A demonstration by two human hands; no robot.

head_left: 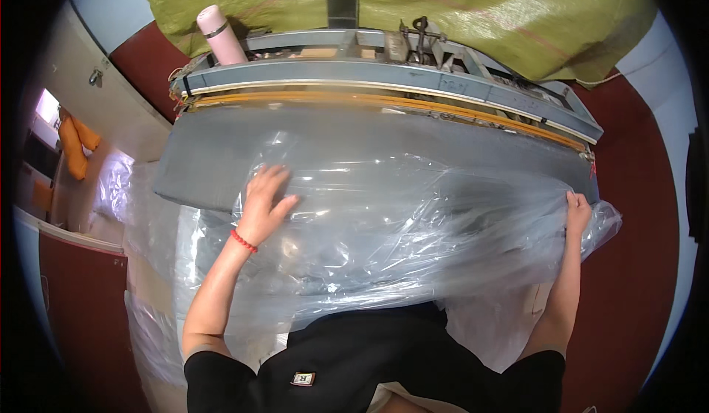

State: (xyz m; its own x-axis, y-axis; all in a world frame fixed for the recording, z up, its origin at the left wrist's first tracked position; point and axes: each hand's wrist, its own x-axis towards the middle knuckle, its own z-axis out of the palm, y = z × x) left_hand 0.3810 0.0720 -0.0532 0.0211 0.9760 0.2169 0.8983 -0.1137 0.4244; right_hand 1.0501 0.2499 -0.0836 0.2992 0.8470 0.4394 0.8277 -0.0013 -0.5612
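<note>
- Film (362, 261): clear plastic, spread over the near part of the grey table (210, 147) and hanging past its near edge.
- It looks light, limp and slippery, likely to crease or stretch; a pinch at the edge or a bunched fold should hold best, with 2 hands keeping it taut.
- Left hand (264, 202): palm down, fingers spread, at the film's left part; firm contact is hard to tell.
- Right hand (577, 213): fingers closed, pinching the film's right edge.
</note>
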